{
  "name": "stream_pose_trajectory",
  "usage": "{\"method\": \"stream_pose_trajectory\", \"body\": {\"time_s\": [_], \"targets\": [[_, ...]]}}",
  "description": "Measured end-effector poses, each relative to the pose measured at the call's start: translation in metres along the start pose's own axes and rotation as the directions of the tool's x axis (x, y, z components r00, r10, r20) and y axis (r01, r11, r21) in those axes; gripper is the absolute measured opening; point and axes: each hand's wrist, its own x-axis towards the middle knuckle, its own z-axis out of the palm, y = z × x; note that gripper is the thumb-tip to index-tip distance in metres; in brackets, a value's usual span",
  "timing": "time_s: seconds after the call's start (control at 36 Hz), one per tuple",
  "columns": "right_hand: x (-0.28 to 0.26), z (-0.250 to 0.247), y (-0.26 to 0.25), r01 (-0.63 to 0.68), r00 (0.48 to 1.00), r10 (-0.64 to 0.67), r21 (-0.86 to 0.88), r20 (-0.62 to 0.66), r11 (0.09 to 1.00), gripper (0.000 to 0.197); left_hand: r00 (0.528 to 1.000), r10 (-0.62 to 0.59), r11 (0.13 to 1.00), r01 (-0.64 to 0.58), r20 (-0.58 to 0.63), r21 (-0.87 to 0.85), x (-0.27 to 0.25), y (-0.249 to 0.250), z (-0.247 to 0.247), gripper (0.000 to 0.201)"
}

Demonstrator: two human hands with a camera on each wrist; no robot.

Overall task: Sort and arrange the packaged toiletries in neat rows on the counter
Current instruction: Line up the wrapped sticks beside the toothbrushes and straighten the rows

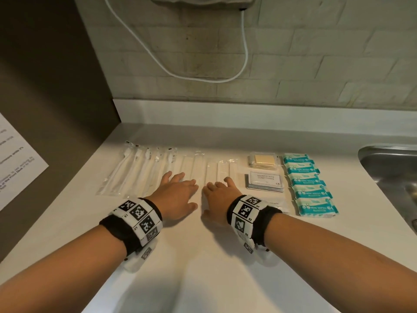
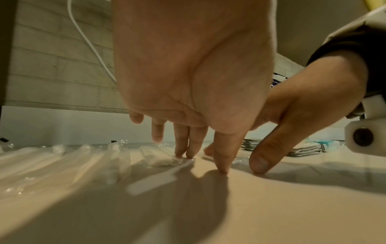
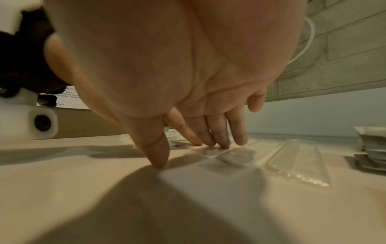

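Note:
Toiletries lie in rows on the white counter (image 1: pixel 203 256). From left to right they are wrapped toothbrushes (image 1: pixel 135 170), flat clear packets (image 1: pixel 216 175), soap packs (image 1: pixel 262 162), shampoo sachets (image 1: pixel 265 181), toothpaste sachets (image 1: pixel 278 205) and teal wipes packs (image 1: pixel 309 184). My left hand (image 1: pixel 180 190) and right hand (image 1: pixel 217 193) lie side by side, palms down. Their straight fingers press on the near ends of the clear packets. In the left wrist view the fingertips (image 2: pixel 185 153) touch a packet (image 2: pixel 160 159). In the right wrist view the fingers (image 3: pixel 217 142) rest on a packet (image 3: pixel 211 152), and the thumb touches the counter.
A steel sink (image 1: pixel 388 172) is set into the counter at the right. At the left, a dark side panel carries a printed notice (image 1: pixel 15 161). A white cable (image 1: pixel 203 77) hangs on the tiled back wall.

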Motion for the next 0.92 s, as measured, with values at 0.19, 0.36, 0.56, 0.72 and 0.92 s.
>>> {"method": "stream_pose_trajectory", "body": {"time_s": [0.19, 0.36, 0.56, 0.72, 0.92], "targets": [[-0.001, 0.000, 0.000, 0.004, 1.000, -0.003, -0.011, 0.022, 1.000, 0.066, 1.000, -0.003, 1.000, 0.003, 0.014, 0.022, -0.005, 0.002, 0.002, 0.061], [-0.002, -0.001, 0.000, 0.004, 0.999, -0.004, -0.012, 0.031, 1.000, 0.064, 0.999, 0.004, 1.000, -0.005, 0.033, 0.024, -0.007, 0.004, 0.003, 0.061], [-0.002, -0.001, 0.000, 0.010, 0.999, -0.009, -0.013, 0.032, 1.000, 0.063, 1.000, 0.016, 1.000, -0.016, 0.022, 0.003, -0.009, 0.007, 0.002, 0.061], [0.000, -0.004, 0.001, 0.005, 0.998, -0.005, -0.001, 0.055, 1.000, 0.060, 1.000, 0.024, 1.000, -0.024, 0.009, -0.016, -0.011, 0.007, -0.001, 0.058], [0.002, -0.015, 0.000, -0.010, 1.000, 0.011, 0.029, -0.023, 1.000, 0.057, 0.989, -0.050, 0.991, 0.032, -0.138, -0.130, -0.008, 0.001, -0.011, 0.057]]}}
